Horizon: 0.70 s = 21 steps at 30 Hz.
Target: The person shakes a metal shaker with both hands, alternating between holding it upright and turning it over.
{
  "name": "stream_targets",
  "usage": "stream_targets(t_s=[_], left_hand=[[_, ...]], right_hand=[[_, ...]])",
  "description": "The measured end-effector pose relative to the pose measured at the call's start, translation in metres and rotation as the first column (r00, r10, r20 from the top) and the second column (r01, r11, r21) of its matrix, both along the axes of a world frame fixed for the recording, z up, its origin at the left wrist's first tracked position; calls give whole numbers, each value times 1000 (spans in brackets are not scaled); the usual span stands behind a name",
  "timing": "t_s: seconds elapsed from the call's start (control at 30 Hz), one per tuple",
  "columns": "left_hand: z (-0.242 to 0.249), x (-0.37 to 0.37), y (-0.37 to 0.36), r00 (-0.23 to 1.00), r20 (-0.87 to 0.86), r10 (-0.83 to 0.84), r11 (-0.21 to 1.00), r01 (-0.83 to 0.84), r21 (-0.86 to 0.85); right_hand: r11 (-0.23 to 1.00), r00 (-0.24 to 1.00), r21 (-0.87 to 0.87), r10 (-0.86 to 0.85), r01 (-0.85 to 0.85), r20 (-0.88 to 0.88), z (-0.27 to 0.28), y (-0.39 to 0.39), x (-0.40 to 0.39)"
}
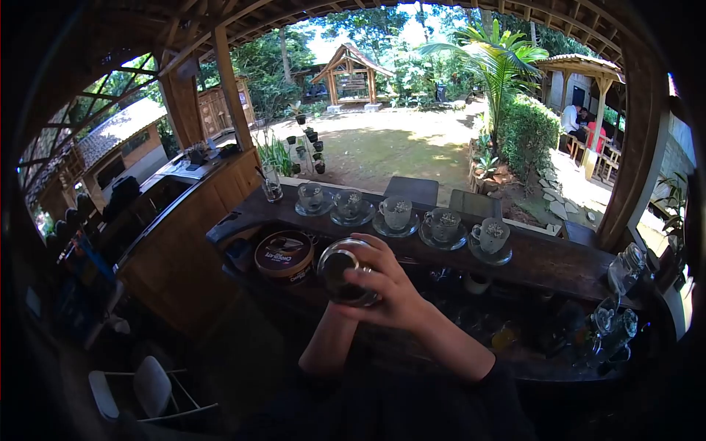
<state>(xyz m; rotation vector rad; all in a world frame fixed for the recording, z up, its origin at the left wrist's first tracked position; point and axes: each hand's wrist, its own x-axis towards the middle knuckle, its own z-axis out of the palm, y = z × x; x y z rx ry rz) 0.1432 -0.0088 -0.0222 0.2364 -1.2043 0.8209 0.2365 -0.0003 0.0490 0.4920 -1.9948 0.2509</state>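
A round glass jar [332,283] is held up in front of me, its circular end turned toward my face and its inside dark. My right hand [393,290] grips it from the right, fingers curled over the upper edge and thumb lying across the round end. My left hand [340,313] comes up from below and meets the jar's underside; its fingers are hidden behind the jar. Just left of the jar sits a round tub [284,255] with a brown printed lid. Beyond, on the counter, glass cups [397,213] stand on saucers in a row, with pale bits in them.
The dark wooden counter [559,266] runs across in front of me. A glass with thin sticks [271,184] stands at its left end, and a glass jar [626,270] at its right. Glassware [614,334] crowds the lower shelf. A folding chair [152,387] is at lower left.
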Motion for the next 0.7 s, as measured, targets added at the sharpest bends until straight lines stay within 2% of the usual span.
stream_targets(t_s=[0.07, 0.1, 0.13, 0.17, 0.2, 0.27, 0.33, 0.37, 0.4, 0.43, 0.47, 0.5, 0.53, 0.57, 0.6, 0.67, 0.7], left_hand=[[-3, -7, -6, 997, -66, 42, 993, -49, -109], [5, -25, -3, 997, -69, 36, 995, -42, -90], [10, -48, -6, 881, -415, 229, 964, -265, -32], [13, -61, -7, 613, -693, 378, 890, -448, 89], [22, -59, -6, 553, -590, 588, 792, -539, 285], [31, -58, -9, 497, -584, 641, 744, -587, 318], [6, -63, 0, 543, -714, 442, 774, -633, -2], [-18, -41, -22, 486, -792, 371, 351, -862, -365], [-21, -28, -20, 485, -794, 366, 353, -862, -364], [-20, -18, -14, 817, -495, 297, 769, -512, -383], [-17, -13, -7, 983, -180, 19, 984, -51, -172], [-32, -39, 5, 786, -514, 343, 826, -513, -233], [-51, -66, 13, 388, -784, 485, 483, -866, -129], [24, -48, -14, 447, -762, 469, 696, -718, 8], [35, -44, -19, 363, -739, 567, 630, -769, 106], [40, -49, -17, 405, -631, 661, 692, -655, 304], [35, -56, -9, 407, -694, 593, 736, -624, 263]], right_hand=[[938, 997, -347, 1, -27, -76, 2, -1, 1], [989, 997, -141, 25, -36, -79, 8, -9, 7], [997, 996, 58, 55, -51, -66, 21, -29, 15], [964, 995, 263, 59, -36, -82, 28, -45, 21], [936, 992, 342, 114, -87, -59, 22, -58, 24], [917, 982, 398, 100, -27, -163, 16, -53, 20], [979, 985, 180, 124, -101, -120, 11, -26, 10], [996, 997, 55, 76, -74, -23, -3, -4, 4], [979, 994, -204, -7, -15, -107, -17, 1, -7], [963, 987, -270, -26, -18, -156, -17, -2, -5], [946, 978, -323, -46, -23, -204, -12, -5, -2], [987, 981, -157, 5, -37, -195, -4, -13, 8], [998, 984, 5, 63, -63, -169, 4, -26, 18], [982, 969, 179, 96, -55, -228, 11, -40, 20], [957, 973, 282, 132, -74, -191, 10, -51, 27], [924, 955, 381, 129, -18, -268, 3, -55, 25], [947, 964, 319, 111, -29, -242, 3, -48, 22]])
